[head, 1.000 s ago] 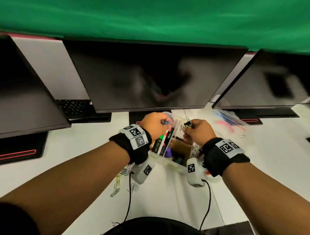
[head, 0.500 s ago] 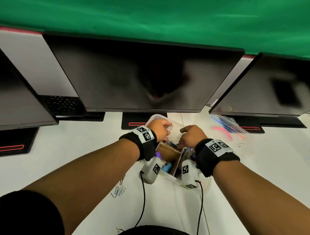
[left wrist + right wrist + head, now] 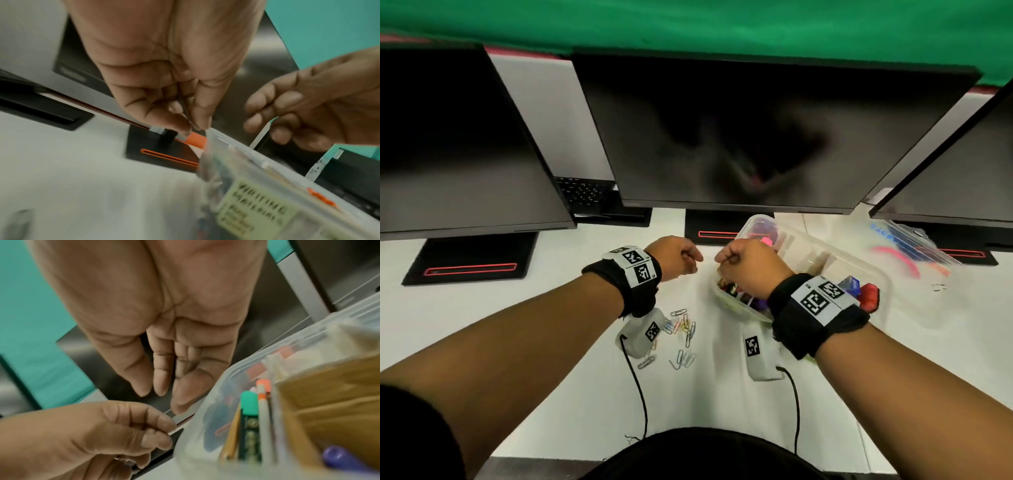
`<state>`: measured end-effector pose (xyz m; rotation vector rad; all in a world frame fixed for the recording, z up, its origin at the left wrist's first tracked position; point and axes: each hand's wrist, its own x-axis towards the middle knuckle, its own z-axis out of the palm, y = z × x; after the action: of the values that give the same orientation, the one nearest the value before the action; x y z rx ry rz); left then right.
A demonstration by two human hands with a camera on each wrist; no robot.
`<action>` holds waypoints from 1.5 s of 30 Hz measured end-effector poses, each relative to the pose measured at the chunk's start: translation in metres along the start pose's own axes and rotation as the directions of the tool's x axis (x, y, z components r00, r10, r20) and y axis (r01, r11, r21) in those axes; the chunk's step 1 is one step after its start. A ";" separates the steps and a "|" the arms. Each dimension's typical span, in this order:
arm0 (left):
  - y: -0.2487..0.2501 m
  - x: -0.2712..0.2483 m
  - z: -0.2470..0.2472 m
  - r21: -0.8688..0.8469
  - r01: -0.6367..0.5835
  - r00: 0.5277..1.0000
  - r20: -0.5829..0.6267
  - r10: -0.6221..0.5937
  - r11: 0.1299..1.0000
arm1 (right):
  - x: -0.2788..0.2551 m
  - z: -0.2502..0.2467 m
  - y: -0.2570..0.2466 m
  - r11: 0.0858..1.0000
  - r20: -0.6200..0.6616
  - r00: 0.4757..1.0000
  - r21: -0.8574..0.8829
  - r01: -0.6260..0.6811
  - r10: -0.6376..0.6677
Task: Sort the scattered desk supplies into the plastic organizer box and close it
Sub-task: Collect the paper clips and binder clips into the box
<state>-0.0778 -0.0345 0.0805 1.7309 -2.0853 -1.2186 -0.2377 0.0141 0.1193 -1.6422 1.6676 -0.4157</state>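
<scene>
The clear plastic organizer box (image 3: 822, 245) lies open on the white desk, right of centre. Pens and a green-capped marker (image 3: 249, 404) stand in it beside a brown cardboard divider (image 3: 329, 394). A label on its wall (image 3: 257, 209) reads "WRITING MATERIALS". My left hand (image 3: 697, 257) hovers just left of the box, thumb and forefinger pinching a thin dark wire-like piece, seemingly a paper clip (image 3: 185, 110). My right hand (image 3: 722, 257) is over the box's near-left corner, fingers curled, with nothing seen in it. Several coloured paper clips (image 3: 683, 330) lie loose below my left wrist.
Three dark monitors stand along the back of the desk; the central one's stand (image 3: 717, 231) is just behind the box. A clear plastic bag (image 3: 907, 248) with pink and blue items lies at the right. White desk surface extends to the left and in front.
Both hands have drawn back from over the box to its left end. The binder clip my right hand held a second ago is no longer in it.
</scene>
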 end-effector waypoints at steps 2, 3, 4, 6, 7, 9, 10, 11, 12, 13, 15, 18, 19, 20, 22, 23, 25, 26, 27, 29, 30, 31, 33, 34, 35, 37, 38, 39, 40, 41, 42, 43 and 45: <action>-0.025 -0.007 -0.007 0.141 0.023 0.998 0.062 -0.032 0.990 | -0.003 0.017 -0.011 0.989 0.063 0.996 -0.128 0.071 -0.064; -0.039 -0.011 -0.010 0.208 0.036 0.994 0.096 -0.057 0.978 | -0.004 0.028 -0.015 0.979 0.103 0.991 -0.176 0.105 -0.088; -0.051 -0.015 -0.011 0.276 0.048 0.988 0.128 -0.086 0.960 | -0.005 0.037 -0.017 0.968 0.151 0.984 -0.216 0.130 -0.098; -0.078 -0.021 -0.012 0.419 0.063 0.977 0.158 -0.141 0.906 | -0.006 0.059 -0.014 0.950 0.236 0.969 -0.281 0.138 -0.071; -0.090 -0.025 -0.011 0.468 0.071 0.974 0.158 -0.162 0.881 | -0.006 0.068 -0.009 0.939 0.269 0.962 -0.317 0.135 -0.047; -0.112 -0.030 -0.009 0.511 0.100 0.969 0.146 -0.201 0.854 | -0.008 0.089 0.003 0.906 0.316 0.948 -0.407 0.118 0.019; -0.122 -0.034 -0.008 0.513 0.119 0.966 0.136 -0.218 0.850 | -0.010 0.097 0.010 0.885 0.334 0.940 -0.454 0.099 0.066; -0.128 -0.036 -0.007 0.511 0.137 0.964 0.129 -0.234 0.849 | -0.011 0.102 0.018 0.866 0.344 0.931 -0.496 0.067 0.125; -0.134 -0.040 -0.005 0.506 0.154 0.960 0.127 -0.250 0.849 | -0.013 0.107 0.025 0.852 0.347 0.921 -0.523 0.031 0.179; -0.139 -0.043 -0.003 0.496 0.167 0.954 0.136 -0.266 0.852 | -0.015 0.111 0.031 0.845 0.344 0.910 -0.535 -0.011 0.229; -0.146 -0.049 0.002 0.471 0.171 0.945 0.171 -0.279 0.865 | -0.018 0.117 0.042 0.847 0.334 0.893 -0.523 -0.090 0.301; -0.152 -0.055 0.013 0.423 0.147 0.944 0.211 -0.254 0.894 | -0.023 0.130 0.048 0.872 0.315 0.887 -0.459 -0.169 0.337; -0.152 -0.055 0.017 0.401 0.138 0.946 0.216 -0.240 0.906 | -0.024 0.135 0.048 0.884 0.308 0.892 -0.433 -0.179 0.332; -0.151 -0.054 0.022 0.377 0.128 0.948 0.224 -0.224 0.917 | -0.025 0.141 0.048 0.895 0.300 0.898 -0.407 -0.184 0.322; -0.146 -0.052 0.032 0.331 0.104 0.954 0.233 -0.188 0.938 | -0.023 0.150 0.045 0.915 0.279 0.914 -0.358 -0.187 0.296; -0.143 -0.050 0.037 0.315 0.086 0.957 0.239 -0.167 0.945 | -0.020 0.155 0.043 0.924 0.263 0.924 -0.334 -0.184 0.279; -0.137 -0.049 0.048 0.315 0.052 0.961 0.243 -0.134 0.948 | -0.012 0.162 0.040 0.944 0.217 0.946 -0.279 -0.175 0.240; -0.135 -0.048 0.053 0.322 0.048 0.962 0.239 -0.130 0.946 | -0.008 0.165 0.039 0.955 0.183 0.958 -0.239 -0.175 0.221; -0.133 -0.047 0.057 0.317 0.054 0.965 0.225 -0.131 0.947 | -0.003 0.167 0.040 0.965 0.143 0.968 -0.197 -0.174 0.204; -0.131 -0.042 0.063 0.257 0.079 0.978 0.167 -0.125 0.963 | 0.007 0.169 0.043 0.976 0.071 0.983 -0.149 -0.157 0.169; -0.130 -0.039 0.063 0.216 0.092 0.984 0.127 -0.121 0.972 | 0.012 0.169 0.045 0.980 0.048 0.987 -0.141 -0.143 0.151; -0.129 -0.037 0.062 0.181 0.106 0.989 0.085 -0.123 0.978 | 0.016 0.169 0.045 0.982 0.037 0.991 -0.142 -0.122 0.129; -0.128 -0.031 0.056 0.147 0.117 0.993 0.006 -0.119 0.982 | 0.024 0.165 0.045 0.984 0.030 0.997 -0.161 -0.070 0.076; -0.129 -0.028 0.052 0.147 0.108 0.994 -0.024 -0.106 0.983 | 0.026 0.163 0.044 0.983 0.016 0.999 -0.177 -0.042 0.045; -0.129 -0.026 0.047 0.157 0.091 0.995 -0.048 -0.085 0.983 | 0.029 0.160 0.045 0.981 -0.006 1.000 -0.195 -0.020 0.019; -0.132 -0.024 0.037 0.191 0.076 0.996 -0.064 -0.064 0.979 | 0.034 0.156 0.047 0.972 -0.057 0.998 -0.235 -0.004 -0.010; -0.134 -0.023 0.033 0.210 0.081 0.995 -0.067 -0.069 0.974 | 0.038 0.155 0.049 0.966 -0.058 0.998 -0.258 -0.004 -0.012; -0.136 -0.022 0.030 0.233 0.087 0.995 -0.067 -0.073 0.969 | 0.041 0.155 0.050 0.958 -0.029 1.000 -0.288 -0.004 -0.004; -0.137 -0.021 0.029 0.255 0.093 0.995 -0.059 -0.080 0.962 | 0.045 0.155 0.050 0.946 0.027 1.000 -0.323 -0.001 0.010; -0.137 -0.021 0.028 0.274 0.097 0.995 -0.039 -0.089 0.957 | 0.050 0.156 0.049 0.933 0.095 0.995 -0.359 0.009 0.027; -0.137 -0.021 0.029 0.289 0.098 0.995 -0.008 -0.100 0.952 | 0.054 0.156 0.047 0.924 0.161 0.986 -0.382 0.020 0.045; -0.138 -0.020 0.031 0.308 0.099 0.993 0.033 -0.115 0.946 | 0.058 0.158 0.043 0.921 0.222 0.973 -0.389 0.026 0.066; -0.137 -0.020 0.037 0.387 0.072 0.985 0.118 -0.127 0.919 | 0.063 0.161 0.035 0.907 0.309 0.946 -0.419 0.046 0.095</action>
<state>0.0084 0.0014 -0.0285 1.9832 -2.4823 -1.0366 -0.1451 0.0007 -0.0301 -1.8721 1.5924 0.2450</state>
